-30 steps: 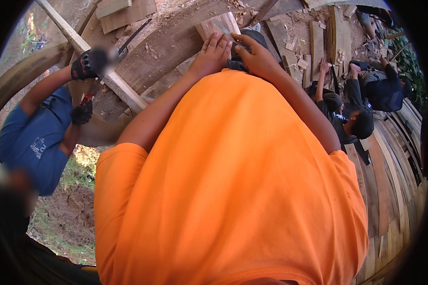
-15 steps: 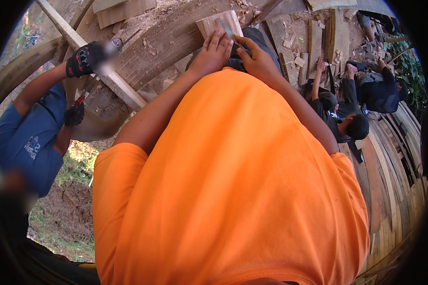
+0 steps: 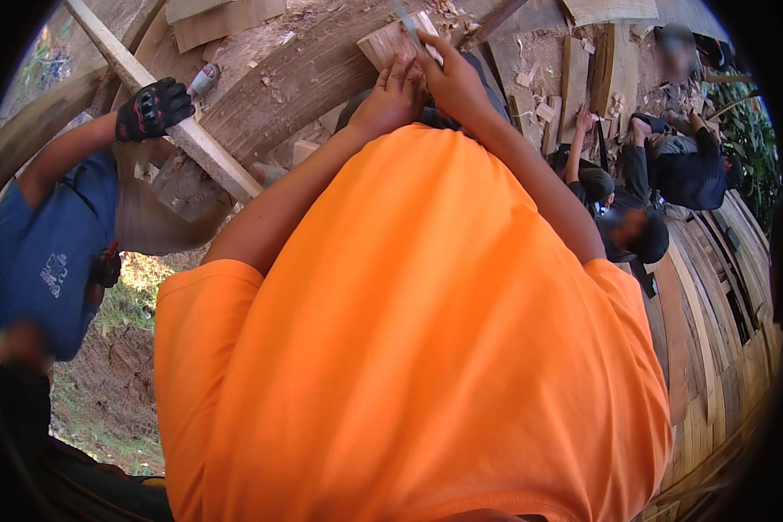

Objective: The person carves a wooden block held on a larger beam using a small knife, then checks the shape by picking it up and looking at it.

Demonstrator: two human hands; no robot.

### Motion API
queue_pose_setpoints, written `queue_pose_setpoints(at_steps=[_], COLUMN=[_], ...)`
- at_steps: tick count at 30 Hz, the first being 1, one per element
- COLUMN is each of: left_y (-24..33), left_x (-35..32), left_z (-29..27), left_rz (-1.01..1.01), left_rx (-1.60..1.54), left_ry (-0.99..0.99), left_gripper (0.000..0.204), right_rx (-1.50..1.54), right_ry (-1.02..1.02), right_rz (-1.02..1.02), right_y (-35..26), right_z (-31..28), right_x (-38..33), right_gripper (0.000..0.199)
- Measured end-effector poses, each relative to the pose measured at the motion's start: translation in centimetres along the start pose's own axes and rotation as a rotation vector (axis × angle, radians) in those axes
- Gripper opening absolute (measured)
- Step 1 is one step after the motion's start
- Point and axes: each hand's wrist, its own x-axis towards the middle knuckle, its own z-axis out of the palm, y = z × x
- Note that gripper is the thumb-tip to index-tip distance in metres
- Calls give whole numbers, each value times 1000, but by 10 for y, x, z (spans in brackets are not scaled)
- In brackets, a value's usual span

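Observation:
A pale wooden block (image 3: 383, 45) lies in front of me at the top middle, above my dark-clothed legs. My left hand (image 3: 391, 97) bears on its near edge with the fingers together, holding it; the thumb is hidden. My right hand (image 3: 454, 85) is closed around a narrow, flat, grey metal blade (image 3: 404, 16). The blade points away from me and slants left across the block's far part. Its handle end is hidden in my fist, so I cannot tell the tool's exact kind. Both hands are close together, the right slightly farther out.
A large curved timber (image 3: 278, 87) runs behind the block. At left, a co-worker in blue has a gloved hand (image 3: 155, 110) on a long wooden bar (image 3: 213, 157). Other people sit at right beside planks (image 3: 574, 87) and a slatted wood surface (image 3: 713, 365). Wood chips litter the ground.
My right hand and the blade have slid farther away from me over the block. My left hand stays on its near edge. The co-worker's lower gloved hand has moved down and left.

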Motion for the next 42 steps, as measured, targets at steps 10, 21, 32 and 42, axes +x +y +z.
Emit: queue_pose_setpoints(at_steps=[10,21,32,42], left_y=[-15,4,0,-6], left_x=[4,29,26,24], left_z=[-13,-14,-4,3], left_rz=[40,-72,-50,-4], left_rx=[25,-35,-3,51], left_ry=[150,147,179,88], left_gripper=[42,43,41,42], right_rx=[211,-79,-162,-149], right_ry=[-73,-186,-145,-108], right_rz=[177,250,154,167], right_y=[-12,-25,-25,-15], right_z=[-50,-69,-49,-38], right_x=[-14,-51,-38,-31], right_gripper=[48,47,45,45])
